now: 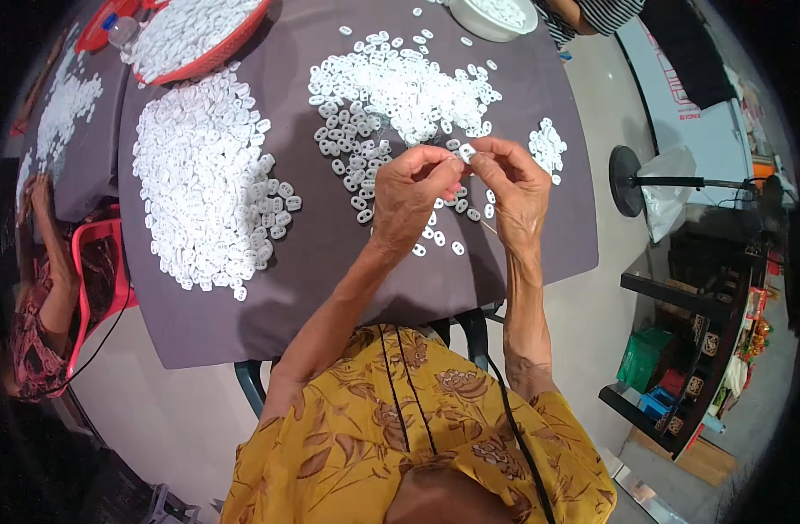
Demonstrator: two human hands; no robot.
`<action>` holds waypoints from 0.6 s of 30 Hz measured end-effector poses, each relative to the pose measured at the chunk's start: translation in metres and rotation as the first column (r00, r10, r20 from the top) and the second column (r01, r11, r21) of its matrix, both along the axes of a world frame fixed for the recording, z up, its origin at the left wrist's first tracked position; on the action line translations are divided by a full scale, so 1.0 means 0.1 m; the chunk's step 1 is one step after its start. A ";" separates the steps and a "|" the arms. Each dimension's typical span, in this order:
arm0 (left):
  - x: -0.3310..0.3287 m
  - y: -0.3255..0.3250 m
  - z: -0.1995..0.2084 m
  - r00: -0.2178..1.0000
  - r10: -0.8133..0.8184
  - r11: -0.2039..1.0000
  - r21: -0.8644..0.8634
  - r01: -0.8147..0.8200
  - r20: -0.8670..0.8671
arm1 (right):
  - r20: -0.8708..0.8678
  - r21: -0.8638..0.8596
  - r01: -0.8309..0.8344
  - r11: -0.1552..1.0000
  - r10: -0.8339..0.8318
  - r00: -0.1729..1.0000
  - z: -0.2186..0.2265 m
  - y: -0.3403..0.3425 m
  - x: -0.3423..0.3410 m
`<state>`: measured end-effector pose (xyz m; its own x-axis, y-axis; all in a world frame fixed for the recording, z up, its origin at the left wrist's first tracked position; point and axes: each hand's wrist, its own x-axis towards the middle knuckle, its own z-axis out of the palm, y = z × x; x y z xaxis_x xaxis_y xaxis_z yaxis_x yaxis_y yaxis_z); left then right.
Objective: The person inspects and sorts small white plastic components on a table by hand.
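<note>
Over the table both my hands meet, with a small white oval plastic piece (467, 152) between their fingertips. My right hand (518, 188) pinches this piece between thumb and forefinger. The thumb and fingers of my left hand (410, 192) are pressed together against its left side; whatever they hold is too small to make out. Beneath and beyond my hands spreads a loose heap of similar white pieces (408, 87), dark marks or holes showing on many. A much larger, denser pile (199, 175) lies to the left.
A red basket (209, 59) full of white pieces stands far left, and a white bowl (494, 33) of them far right. One small cluster (548, 148) lies near the right table edge. A person sits at left by a red chair (90, 253); another's striped sleeve (605, 16) shows far right.
</note>
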<state>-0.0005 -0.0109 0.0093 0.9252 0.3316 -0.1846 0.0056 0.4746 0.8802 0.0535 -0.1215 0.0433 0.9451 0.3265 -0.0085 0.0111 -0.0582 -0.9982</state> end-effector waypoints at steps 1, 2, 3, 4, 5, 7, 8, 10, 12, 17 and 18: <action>0.00 0.00 0.00 1.000 0.003 1.000 0.012 -0.003 -0.006 | -0.001 0.000 0.000 1.000 0.000 1.000 -0.01 0.00 0.00; 0.00 0.00 0.00 1.000 0.002 1.000 0.011 -0.002 -0.006 | -0.013 -0.016 -0.007 1.000 0.006 1.000 -0.02 0.00 0.01; -0.01 0.00 0.00 1.000 0.012 1.000 0.025 -0.012 -0.004 | -0.026 -0.031 -0.014 0.999 0.013 1.000 -0.03 -0.01 0.01; -0.01 -0.01 0.00 1.000 0.021 0.999 0.038 -0.021 -0.001 | -0.026 -0.032 -0.012 0.999 0.011 1.000 -0.03 -0.02 0.01; 0.00 -0.01 -0.02 1.000 0.019 0.999 0.038 -0.019 -0.002 | -0.013 -0.038 -0.018 0.999 0.018 1.000 -0.04 -0.02 0.01; 0.00 -0.01 -0.06 1.000 0.007 0.997 0.081 -0.009 0.023 | 0.000 -0.043 -0.023 0.999 0.023 1.000 -0.05 -0.04 0.00; 0.00 -0.01 -0.07 1.000 0.006 0.997 0.081 -0.008 0.023 | -0.010 -0.048 -0.018 0.999 0.017 1.000 -0.06 -0.04 0.02; -0.01 -0.01 -0.08 0.999 -0.011 0.995 0.100 0.008 0.037 | -0.020 -0.051 -0.011 0.999 0.010 1.000 -0.06 -0.05 0.03; -0.01 0.00 -0.10 0.999 -0.033 0.997 0.074 0.031 0.031 | -0.034 -0.077 -0.008 0.997 0.005 0.999 -0.05 -0.06 0.02; -0.02 0.01 -0.06 0.997 -0.076 0.997 0.008 0.076 -0.006 | -0.002 -0.089 -0.016 0.996 0.016 1.000 -0.09 -0.08 0.02; -0.01 0.01 -0.06 0.997 -0.077 0.997 -0.034 0.076 -0.014 | 0.030 -0.117 -0.020 0.993 0.024 0.999 -0.10 -0.08 0.01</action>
<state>-0.0019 -0.0096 0.0033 0.9446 0.2534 -0.2086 0.0562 0.5013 0.8635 0.0548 -0.1293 0.0338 0.9382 0.3455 -0.0186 0.0444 -0.1735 -0.9838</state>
